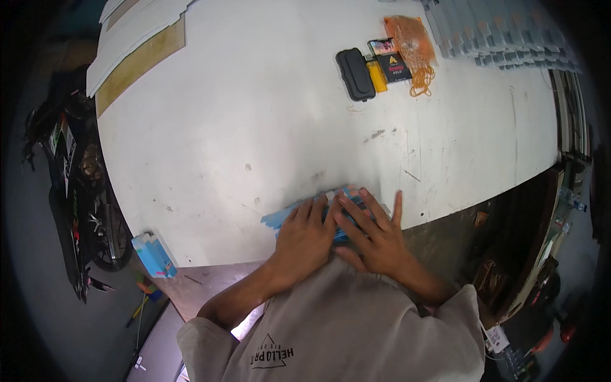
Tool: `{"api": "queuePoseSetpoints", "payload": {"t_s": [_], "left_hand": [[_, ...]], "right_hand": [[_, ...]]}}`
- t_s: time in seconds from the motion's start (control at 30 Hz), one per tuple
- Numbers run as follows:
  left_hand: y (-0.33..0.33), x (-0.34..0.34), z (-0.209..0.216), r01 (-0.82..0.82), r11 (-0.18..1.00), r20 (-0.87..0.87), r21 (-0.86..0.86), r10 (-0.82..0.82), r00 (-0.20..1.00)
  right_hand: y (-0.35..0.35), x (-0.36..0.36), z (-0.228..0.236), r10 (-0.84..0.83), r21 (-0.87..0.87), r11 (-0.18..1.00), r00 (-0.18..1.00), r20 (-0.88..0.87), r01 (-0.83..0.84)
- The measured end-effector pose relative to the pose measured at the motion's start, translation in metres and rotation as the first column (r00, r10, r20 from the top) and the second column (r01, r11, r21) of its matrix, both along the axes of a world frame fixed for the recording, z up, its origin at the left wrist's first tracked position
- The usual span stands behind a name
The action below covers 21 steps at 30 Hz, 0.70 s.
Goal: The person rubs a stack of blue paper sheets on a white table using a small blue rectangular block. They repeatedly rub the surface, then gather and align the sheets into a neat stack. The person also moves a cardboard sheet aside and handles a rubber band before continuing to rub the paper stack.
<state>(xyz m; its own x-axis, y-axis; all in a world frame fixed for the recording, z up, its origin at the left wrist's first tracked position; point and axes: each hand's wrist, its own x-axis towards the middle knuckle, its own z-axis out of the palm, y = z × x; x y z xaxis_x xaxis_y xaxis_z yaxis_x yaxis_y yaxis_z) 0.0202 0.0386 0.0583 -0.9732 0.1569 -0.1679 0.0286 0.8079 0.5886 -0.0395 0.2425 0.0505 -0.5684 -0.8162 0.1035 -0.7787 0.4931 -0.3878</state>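
Note:
A bunch of light-blue folded card pieces (pixel 273 219) lies at the near edge of the white table, right in front of my body. My left hand (pixel 304 237) rests on top of them, its fingers stretched out and pressed flat. Beside it, my right hand (pixel 375 234) lies over the right end with fingers spread and the thumb toward me. The fingertips of both hands almost meet. Much of the card is hidden beneath my hands, so I cannot tell how many pieces there are.
At the table's left corner stands a small stack of blue cartons (pixel 154 254). Far right lie a black case (pixel 355 75), a yellow lighter (pixel 377 76), a black packet (pixel 396 67) and an orange bag of rubber bands (pixel 410 43). Grey card stacks (pixel 503 28) fill the far-right corner; a motorcycle (pixel 70 172) stands left.

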Motion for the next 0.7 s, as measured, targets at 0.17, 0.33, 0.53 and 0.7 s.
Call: {"api": "queuePoseSetpoints", "payload": {"t_s": [0.17, 0.33, 0.53, 0.7], "left_hand": [[0.002, -0.006, -0.001, -0.026, 0.997, -0.020, -0.069, 0.024, 1.000], [0.002, 0.002, -0.004, 0.043, 0.995, 0.026, -0.086, -0.041, 0.999], [0.000, 0.005, -0.002, 0.151, 0.980, -0.043, -0.128, -0.158, 0.987], [-0.028, -0.015, 0.015, 0.064, 0.966, 0.247, 0.250, -0.128, 0.960]], "right_hand": [[0.000, 0.004, 0.002, 0.001, 0.089, 0.996, 0.992, 0.123, -0.012], [0.004, 0.001, 0.012, 0.031, -0.074, 0.997, 0.992, 0.125, -0.022], [0.005, -0.001, 0.020, 0.072, -0.165, 0.985, 0.983, 0.168, -0.044], [0.010, -0.002, 0.019, 0.126, -0.172, 0.982, 0.957, 0.260, -0.083]]}}
